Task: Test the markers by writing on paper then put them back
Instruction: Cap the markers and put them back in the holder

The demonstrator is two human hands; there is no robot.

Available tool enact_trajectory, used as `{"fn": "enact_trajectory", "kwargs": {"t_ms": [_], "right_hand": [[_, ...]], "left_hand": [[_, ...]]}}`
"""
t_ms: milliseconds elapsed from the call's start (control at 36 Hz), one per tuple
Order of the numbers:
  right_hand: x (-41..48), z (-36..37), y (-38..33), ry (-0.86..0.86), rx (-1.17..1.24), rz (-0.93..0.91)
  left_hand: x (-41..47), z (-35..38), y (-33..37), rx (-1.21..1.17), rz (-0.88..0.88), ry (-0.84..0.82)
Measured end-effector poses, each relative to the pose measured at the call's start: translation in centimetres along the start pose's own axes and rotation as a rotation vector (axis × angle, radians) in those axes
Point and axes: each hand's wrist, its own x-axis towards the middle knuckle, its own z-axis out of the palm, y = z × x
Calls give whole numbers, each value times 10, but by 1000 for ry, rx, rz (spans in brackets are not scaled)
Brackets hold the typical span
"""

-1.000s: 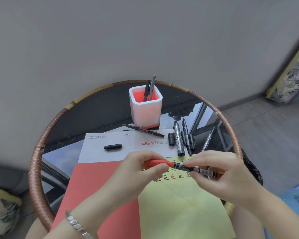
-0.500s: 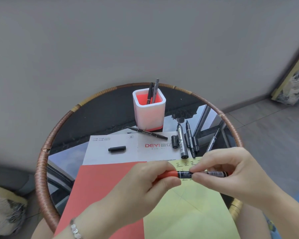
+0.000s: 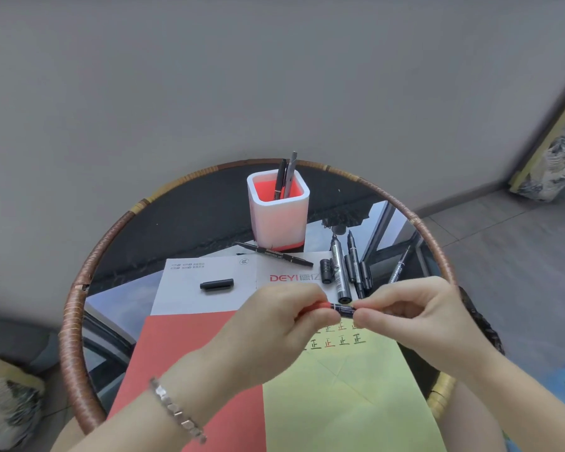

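Red-ended marker [image 3: 341, 309], head view, is lying crosswise between the two grips, its long axis running hand to hand; left hand [image 3: 274, 324] is pinching the red end, right hand [image 3: 415, 318] the black barrel, above the yellow paper [image 3: 356, 386].

Red-capped marker [image 3: 343, 309] horizontal above yellow paper [image 3: 356, 386]; 2 pens [image 3: 282, 179] lean in white holder [image 3: 276, 220].

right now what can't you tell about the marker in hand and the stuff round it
Head view only:
- marker: both ends hidden inside the left hand and right hand grip; capped or not, cannot tell.
- its label print: too small.
- pens in the holder: lower parts hidden by its wall.
- yellow paper: cut off by the bottom edge.
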Motion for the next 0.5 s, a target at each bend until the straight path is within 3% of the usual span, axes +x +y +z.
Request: {"fn": "enact_trajectory", "kwargs": {"t_ms": [83,222,306,389,500], "right_hand": [[3,0,2,-5,-30,22],[16,-7,-4,1,-100,47],[24,-19,9,198,-252,40],[31,-35,34,364,-501,172],[36,-37,57,266,-822,395]], "left_hand": [[0,6,-6,12,77,61],[12,3,8,-559,-268,207],[20,-7,12,-755,-315,416],[27,-21,14,-570,-151,762],[41,-36,11,-235,148,1023]]}}
